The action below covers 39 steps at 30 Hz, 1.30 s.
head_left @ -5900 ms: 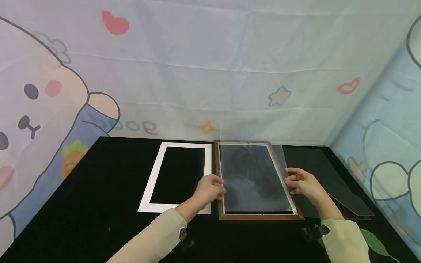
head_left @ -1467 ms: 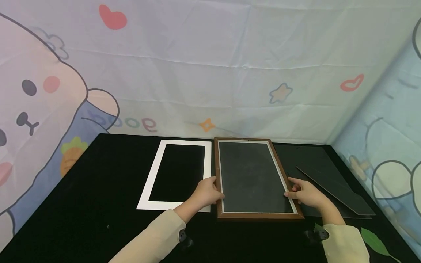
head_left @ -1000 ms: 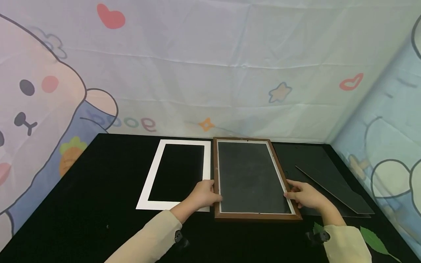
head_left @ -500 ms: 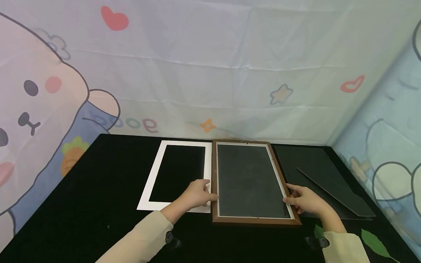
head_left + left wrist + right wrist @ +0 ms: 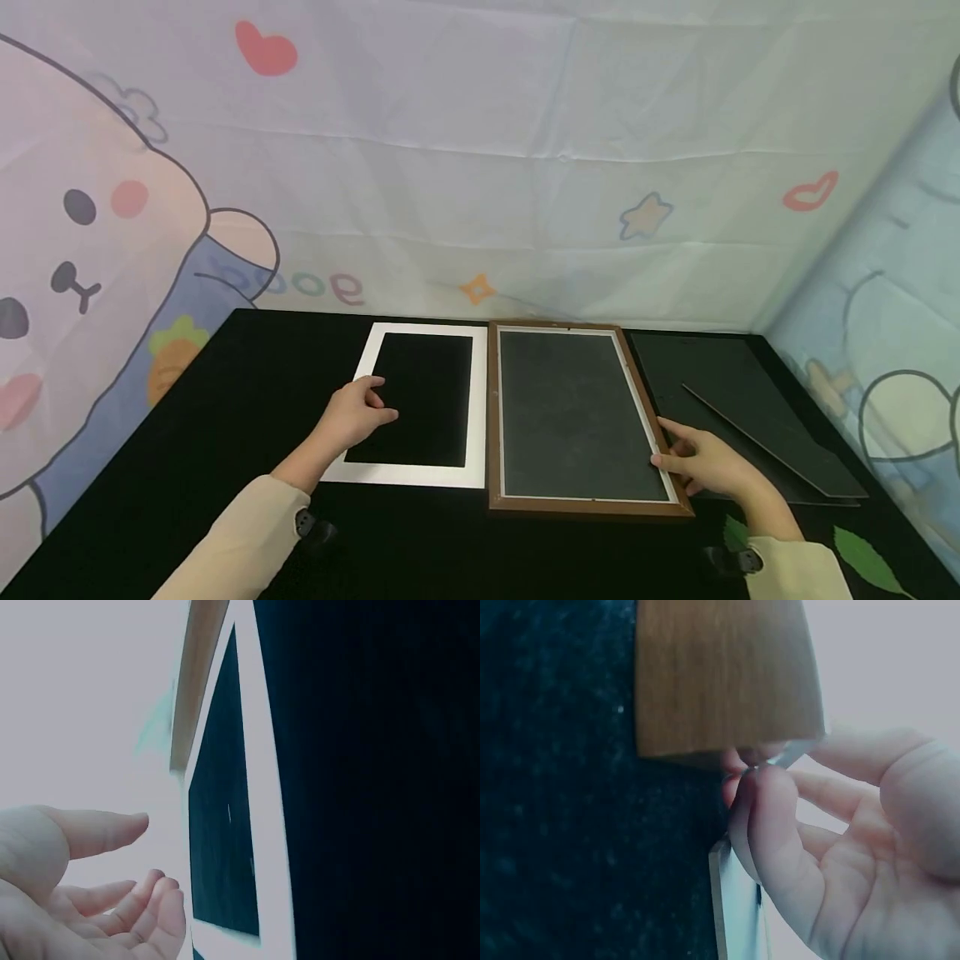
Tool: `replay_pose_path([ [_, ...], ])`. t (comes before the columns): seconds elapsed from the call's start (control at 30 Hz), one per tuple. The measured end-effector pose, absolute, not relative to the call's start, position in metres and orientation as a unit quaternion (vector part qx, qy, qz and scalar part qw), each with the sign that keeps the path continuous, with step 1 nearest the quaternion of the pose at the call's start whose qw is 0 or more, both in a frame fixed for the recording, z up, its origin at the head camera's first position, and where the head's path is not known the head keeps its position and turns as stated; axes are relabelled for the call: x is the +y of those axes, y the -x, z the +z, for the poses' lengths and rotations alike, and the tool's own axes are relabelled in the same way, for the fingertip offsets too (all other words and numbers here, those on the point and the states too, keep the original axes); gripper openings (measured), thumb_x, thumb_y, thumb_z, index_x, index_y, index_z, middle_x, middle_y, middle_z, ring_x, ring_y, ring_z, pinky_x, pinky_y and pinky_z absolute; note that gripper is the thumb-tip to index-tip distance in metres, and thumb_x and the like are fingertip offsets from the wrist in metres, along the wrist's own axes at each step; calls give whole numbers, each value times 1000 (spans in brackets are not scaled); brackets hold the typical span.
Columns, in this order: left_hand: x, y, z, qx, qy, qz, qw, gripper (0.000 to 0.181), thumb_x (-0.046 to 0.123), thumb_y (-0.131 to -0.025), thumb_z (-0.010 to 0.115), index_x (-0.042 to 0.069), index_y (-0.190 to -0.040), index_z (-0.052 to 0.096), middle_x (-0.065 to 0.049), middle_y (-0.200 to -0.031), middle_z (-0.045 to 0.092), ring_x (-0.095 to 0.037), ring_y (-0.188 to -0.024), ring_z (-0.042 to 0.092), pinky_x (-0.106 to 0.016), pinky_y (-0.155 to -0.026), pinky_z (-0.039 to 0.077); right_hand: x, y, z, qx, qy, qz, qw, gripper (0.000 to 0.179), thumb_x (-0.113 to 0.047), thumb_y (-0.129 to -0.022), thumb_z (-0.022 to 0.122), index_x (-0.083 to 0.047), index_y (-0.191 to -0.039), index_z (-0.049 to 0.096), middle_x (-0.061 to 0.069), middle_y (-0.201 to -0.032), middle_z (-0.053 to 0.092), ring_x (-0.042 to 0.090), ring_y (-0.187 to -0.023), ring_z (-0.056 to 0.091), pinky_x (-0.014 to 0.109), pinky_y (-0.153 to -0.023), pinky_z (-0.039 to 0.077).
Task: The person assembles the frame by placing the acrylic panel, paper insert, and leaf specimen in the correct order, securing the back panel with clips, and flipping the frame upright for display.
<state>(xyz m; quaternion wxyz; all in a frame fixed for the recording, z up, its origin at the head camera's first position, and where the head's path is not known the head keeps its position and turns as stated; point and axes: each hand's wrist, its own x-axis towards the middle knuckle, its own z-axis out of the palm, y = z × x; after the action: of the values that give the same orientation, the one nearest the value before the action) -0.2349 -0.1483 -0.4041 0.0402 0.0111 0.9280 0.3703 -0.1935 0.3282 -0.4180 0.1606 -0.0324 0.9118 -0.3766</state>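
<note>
— White and pale-blue printed cloth (image 5: 450, 167) behind everything, cartoon animal at left. What's under it?

— Black table surface (image 5: 150, 467), far edge close to the cloth. Dark panels (image 5: 712, 367) toward its right edge, overlapping, one panel's edge running aslant.

— And the frame?

— Brown wooden picture frame (image 5: 588, 506), lying right of the middle of the far edge, top rail near that edge. White inner lip, dark grey inside.

— Left of it?

— White picture mat (image 5: 405, 475), flat, just beside the frame, its far side near the far edge. Window shows black.

— Grip?

— Right hand (image 5: 708, 462) pinching the frame's right rail near the lower right corner: thumb on the white lip, forefinger at the outer side. Some fingertips hidden by the wood in the wrist view.

— Left hand?

— Left hand (image 5: 351, 417) over the mat's left side, thumb and forefinger spread apart, other fingers loosely bent.

— Smallest items?

— Green leaves: one leaf (image 5: 866, 557) near the right edge, another (image 5: 735, 532) partly hidden by the right wrist.
</note>
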Motion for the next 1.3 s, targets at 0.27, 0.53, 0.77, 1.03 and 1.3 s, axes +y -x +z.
replay_pose_path([
  [0.27,-189,236,-409,935,64,338,87,65,14,-83,73,-13,-133,42,-25,-102,58,-31,-85,59,-40,-70,52,335,193,-421,898,58,-400,176,81,-31,-90,68,0,-151,24,14,-98,55,23,-75,54,37,-63,55],
  [0.53,-195,237,-410,926,103,339,131,69,14,-78,79,-15,-130,43,-38,-128,43,-36,-87,66,-42,-73,56,338,193,-421,888,68,-416,182,80,-28,-90,68,1,-151,24,16,-103,54,24,-78,55,38,-65,56],
  [0.77,-195,238,-413,929,102,333,126,61,7,-75,76,-15,-124,47,-34,-117,50,-33,-85,64,-39,-71,55,340,193,-423,883,69,-425,187,81,-28,-90,68,1,-151,22,17,-105,54,24,-79,56,39,-66,56],
  [1.03,-201,239,-414,905,100,384,154,67,8,-77,75,-15,-130,41,-34,-124,46,-37,-97,61,-42,-78,55,339,192,-422,882,64,-427,186,82,-28,-89,69,1,-151,23,17,-106,54,24,-79,56,39,-67,57],
  [1.3,-215,238,-411,863,55,458,207,62,-2,-86,65,-14,-138,34,-26,-111,57,-26,-86,65,-41,-74,56,340,192,-421,880,64,-430,189,82,-28,-90,69,1,-151,22,17,-106,53,24,-80,56,39,-67,56],
])
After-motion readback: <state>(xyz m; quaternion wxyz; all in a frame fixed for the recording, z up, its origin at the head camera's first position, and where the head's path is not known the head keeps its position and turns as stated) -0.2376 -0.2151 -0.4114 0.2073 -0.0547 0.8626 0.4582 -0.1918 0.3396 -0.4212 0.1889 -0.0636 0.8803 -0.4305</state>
